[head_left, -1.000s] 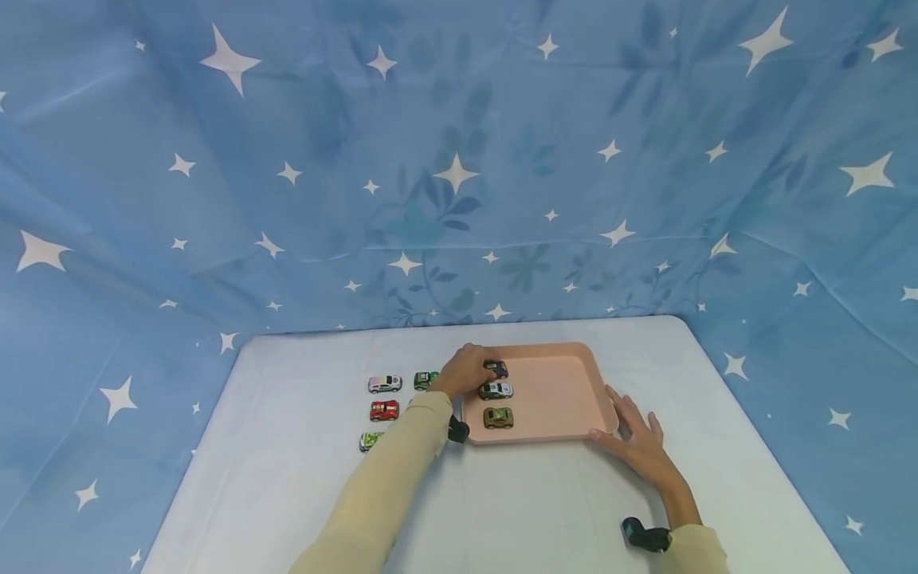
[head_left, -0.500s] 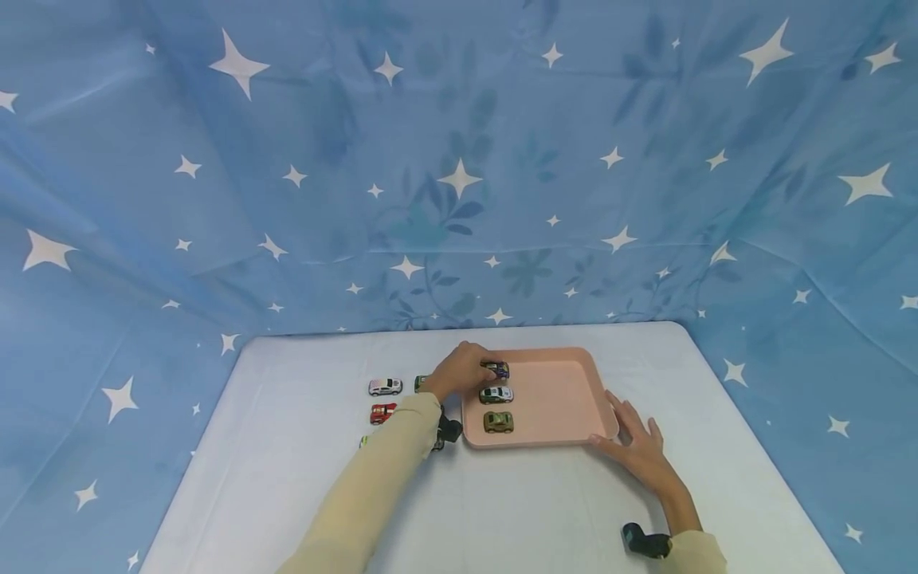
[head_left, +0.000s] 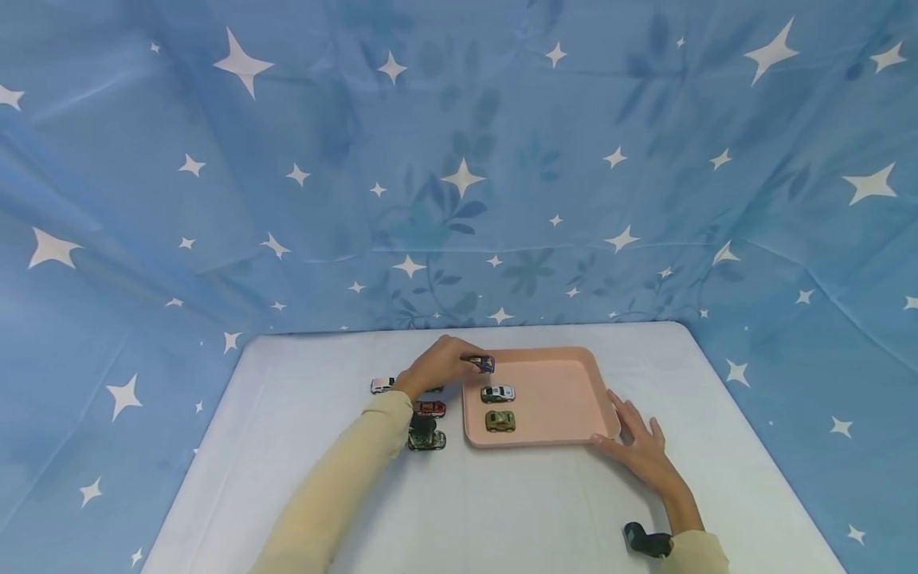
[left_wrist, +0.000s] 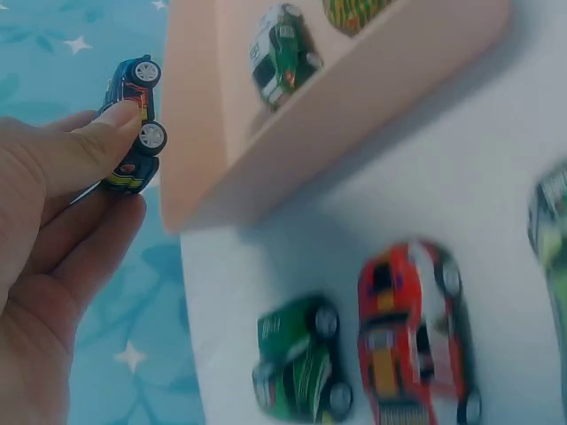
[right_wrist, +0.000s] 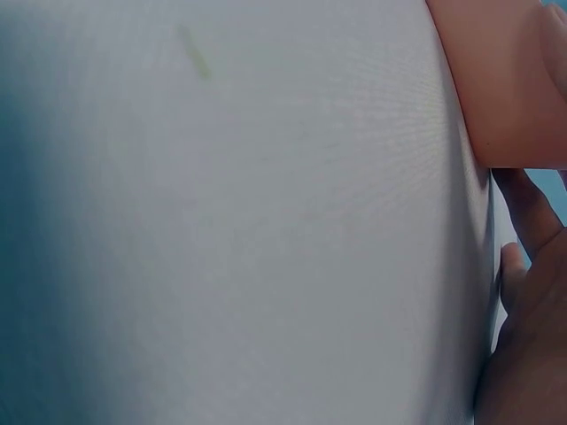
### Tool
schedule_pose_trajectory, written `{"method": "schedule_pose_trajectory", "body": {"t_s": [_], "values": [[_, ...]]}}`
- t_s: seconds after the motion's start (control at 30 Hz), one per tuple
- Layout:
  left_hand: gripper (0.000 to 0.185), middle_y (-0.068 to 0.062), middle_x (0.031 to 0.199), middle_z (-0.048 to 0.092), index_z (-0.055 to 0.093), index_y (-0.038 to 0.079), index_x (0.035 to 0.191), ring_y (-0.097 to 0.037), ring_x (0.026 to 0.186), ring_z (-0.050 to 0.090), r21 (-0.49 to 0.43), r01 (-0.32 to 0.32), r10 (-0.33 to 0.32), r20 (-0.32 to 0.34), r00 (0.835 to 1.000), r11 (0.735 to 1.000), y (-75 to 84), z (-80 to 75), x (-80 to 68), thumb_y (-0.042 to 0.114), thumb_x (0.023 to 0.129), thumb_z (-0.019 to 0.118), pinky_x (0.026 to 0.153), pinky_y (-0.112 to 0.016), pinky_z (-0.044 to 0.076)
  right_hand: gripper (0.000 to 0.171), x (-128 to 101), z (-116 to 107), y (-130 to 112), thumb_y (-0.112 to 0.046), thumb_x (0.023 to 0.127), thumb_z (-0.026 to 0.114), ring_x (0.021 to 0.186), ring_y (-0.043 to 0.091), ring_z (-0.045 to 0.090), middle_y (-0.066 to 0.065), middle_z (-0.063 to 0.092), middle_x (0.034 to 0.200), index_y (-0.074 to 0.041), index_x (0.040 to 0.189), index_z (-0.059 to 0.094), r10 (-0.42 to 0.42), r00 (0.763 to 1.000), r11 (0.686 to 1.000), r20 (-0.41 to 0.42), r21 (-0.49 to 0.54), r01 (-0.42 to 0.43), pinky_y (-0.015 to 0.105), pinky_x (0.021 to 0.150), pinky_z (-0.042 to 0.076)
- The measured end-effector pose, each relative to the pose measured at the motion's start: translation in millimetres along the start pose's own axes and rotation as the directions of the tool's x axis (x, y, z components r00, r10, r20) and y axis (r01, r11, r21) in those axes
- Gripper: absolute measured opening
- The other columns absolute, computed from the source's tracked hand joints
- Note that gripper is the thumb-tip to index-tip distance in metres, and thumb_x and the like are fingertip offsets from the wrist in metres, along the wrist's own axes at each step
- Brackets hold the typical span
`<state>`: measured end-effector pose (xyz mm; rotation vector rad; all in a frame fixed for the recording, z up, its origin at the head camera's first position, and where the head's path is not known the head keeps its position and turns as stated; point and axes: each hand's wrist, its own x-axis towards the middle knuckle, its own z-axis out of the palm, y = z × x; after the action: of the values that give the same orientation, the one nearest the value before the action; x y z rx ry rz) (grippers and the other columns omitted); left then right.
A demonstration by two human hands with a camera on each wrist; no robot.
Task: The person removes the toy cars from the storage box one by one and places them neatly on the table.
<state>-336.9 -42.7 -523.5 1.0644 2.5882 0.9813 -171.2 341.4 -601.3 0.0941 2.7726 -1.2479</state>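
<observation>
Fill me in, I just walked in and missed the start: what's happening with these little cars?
A person's left hand pinches a dark blue toy car in the air at the far left corner of a pink tray. Two toy cars, a white-and-green one and an olive one, sit inside the tray. The right hand rests flat against the tray's near right corner. More toy cars, a red one among them, stand on the white table.

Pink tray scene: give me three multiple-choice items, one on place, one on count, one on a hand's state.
1. Where is the dark blue toy car?
A. pinched in the left hand
B. flat on the tray floor
C. under the right hand

2. How many cars lie inside the pink tray?
A. none
B. two
C. five

3. The right hand is:
A. gripping a car
B. clenched
C. flat against the tray's corner

Answers: 1 A, thumb and fingers hold it off the tray; 2 B, a white-green car and an olive car; 3 C, straight fingers.
</observation>
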Motion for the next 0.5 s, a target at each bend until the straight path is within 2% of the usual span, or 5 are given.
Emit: {"method": "schedule_pose_trajectory", "body": {"t_s": [0.13, 0.33, 0.5], "values": [[0.033, -0.007, 0.125, 0.077, 0.077, 0.008, 0.133, -0.021, 0.113, 0.073, 0.001, 0.018, -0.018, -0.022, 1.0, 1.0, -7.3, -10.1, -12.8, 0.009, 0.1, 0.077, 0.094, -0.037, 0.058, 0.102, -1, 0, 0, -0.047, 0.094, 0.077, 0.16, 0.051, 0.002, 0.03, 0.017, 0.173, -0.012, 0.172, 0.021, -0.01, 1.0, 1.0, 0.002, 0.004, 0.01, 0.064, 0.121, -0.02], [0.032, -0.007, 0.123, 0.078, 0.077, 0.006, 0.131, -0.019, 0.11, 0.073, -0.005, 0.077, -0.078, -0.04, 0.996, 0.997, -25.8, -25.4, -30.8, 0.01, 0.1, 0.077, 0.094, -0.039, 0.058, 0.102, -2, -1, -1, -0.047, 0.094, 0.077, 0.159, 0.052, 0.003, 0.029, 0.017, 0.173, -0.013, 0.173, 0.021, -0.025, 1.0, 1.0, -0.007, -0.008, 0.025, 0.065, 0.121, -0.019], [0.033, -0.008, 0.124, 0.077, 0.077, 0.005, 0.132, -0.021, 0.112, 0.072, -0.005, 0.121, -0.121, -0.064, 0.991, 0.993, -39.7, -41.8, -52.7, 0.011, 0.1, 0.078, 0.096, -0.042, 0.058, 0.102, -2, 2, 0, -0.047, 0.094, 0.077, 0.159, 0.052, 0.003, 0.03, 0.016, 0.173, -0.012, 0.172, 0.022, -0.017, 1.0, 1.0, -0.007, 0.001, 0.017, 0.064, 0.121, -0.02]]}}
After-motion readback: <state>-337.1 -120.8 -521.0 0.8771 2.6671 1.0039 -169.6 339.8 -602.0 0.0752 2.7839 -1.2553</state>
